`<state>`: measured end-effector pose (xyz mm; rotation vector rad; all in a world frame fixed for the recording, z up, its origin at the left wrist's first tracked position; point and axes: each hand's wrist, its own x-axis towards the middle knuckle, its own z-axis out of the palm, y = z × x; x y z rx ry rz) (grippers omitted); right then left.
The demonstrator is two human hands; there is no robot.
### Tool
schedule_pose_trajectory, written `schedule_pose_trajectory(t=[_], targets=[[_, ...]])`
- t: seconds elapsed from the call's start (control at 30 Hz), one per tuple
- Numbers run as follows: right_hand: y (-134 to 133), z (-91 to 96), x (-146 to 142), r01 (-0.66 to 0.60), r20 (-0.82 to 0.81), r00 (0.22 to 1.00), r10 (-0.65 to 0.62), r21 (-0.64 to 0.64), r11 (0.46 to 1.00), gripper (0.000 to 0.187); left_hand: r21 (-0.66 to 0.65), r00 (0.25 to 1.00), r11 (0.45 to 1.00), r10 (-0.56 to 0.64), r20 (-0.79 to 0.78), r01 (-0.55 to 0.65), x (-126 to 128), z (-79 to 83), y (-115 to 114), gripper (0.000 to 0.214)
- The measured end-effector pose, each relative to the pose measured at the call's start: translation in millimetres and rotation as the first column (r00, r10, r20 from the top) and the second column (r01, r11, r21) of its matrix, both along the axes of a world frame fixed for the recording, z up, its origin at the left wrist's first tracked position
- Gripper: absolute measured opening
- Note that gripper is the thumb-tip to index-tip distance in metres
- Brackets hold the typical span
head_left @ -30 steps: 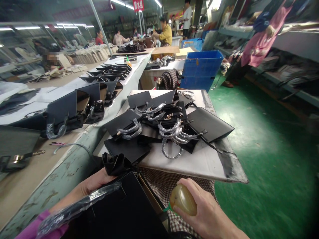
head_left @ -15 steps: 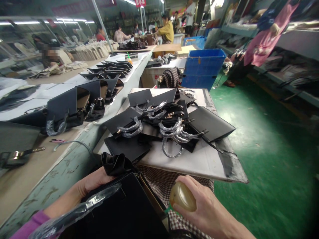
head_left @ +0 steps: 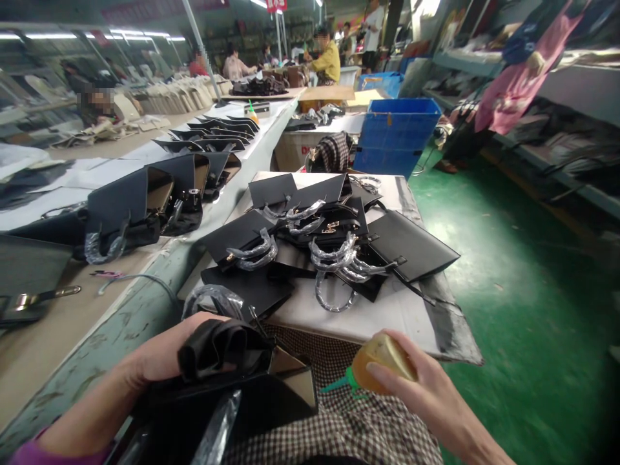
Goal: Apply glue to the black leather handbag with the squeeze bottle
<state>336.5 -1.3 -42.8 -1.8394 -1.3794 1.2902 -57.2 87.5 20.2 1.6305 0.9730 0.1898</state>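
My left hand (head_left: 159, 352) grips a black handbag (head_left: 227, 394) that lies on my lap, its open mouth turned toward me and its handle wrapped in clear plastic. A bunched black flap sits under my fingers. My right hand (head_left: 426, 387) holds a small amber squeeze bottle (head_left: 382, 361) with a green nozzle pointing left toward the bag. A checked cloth (head_left: 339, 426) covers my lap under both.
A white board (head_left: 387, 310) just ahead carries a pile of black handbags (head_left: 320, 245) with plastic-wrapped handles. A long workbench (head_left: 97, 310) with more bags runs along the left. Blue crates (head_left: 394, 132) stand behind; green floor lies to the right. Other people work far back.
The bag has tipped over so its open mouth faces me. My left hand shifted onto its flap. My right hand with the bottle moved right and slightly up.
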Motion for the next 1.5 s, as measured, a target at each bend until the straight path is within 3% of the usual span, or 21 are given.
schedule_pose_trajectory(t=[0.13,0.33,0.67,0.8,1.17,1.33,1.5], targets=[[-6.1,-20.7,10.9,0.119,0.015,0.993,-0.119,-0.004,0.993,0.059,-0.039,0.995,0.995,-0.096,-0.028,0.095,19.7,-8.1,-7.6,0.013],[4.2,-46.2,-13.8,0.024,0.047,0.999,-0.026,0.031,0.999,0.063,-0.077,0.999,0.997,-0.028,0.037,0.030,10.4,-27.8,-23.5,0.026],[40.7,-83.5,-49.5,-0.100,0.100,0.991,0.086,0.149,0.984,0.058,-0.183,0.998,0.983,-0.022,0.064,0.034,7.8,-22.6,-28.6,0.021],[50.7,-82.3,-52.8,-0.154,0.111,0.984,0.139,0.145,0.977,0.051,-0.166,0.995,0.984,-0.043,0.095,0.058,3.7,-25.0,-29.4,0.024],[62.5,-55.5,-45.7,-0.300,0.068,0.952,0.298,0.034,0.953,0.044,-0.160,0.990,0.985,-0.040,0.136,0.062,-0.4,-32.4,-26.8,0.025],[54.7,-56.3,-41.8,-0.331,0.034,0.943,0.332,-0.011,0.943,0.040,-0.125,0.994,0.990,-0.059,0.097,0.071,-2.1,-35.7,-26.5,0.023],[50.7,-65.5,-42.7,-0.270,0.071,0.961,0.269,0.004,0.963,0.043,-0.150,0.991,0.984,-0.081,0.107,0.096,1.6,-33.5,-25.1,0.026]])
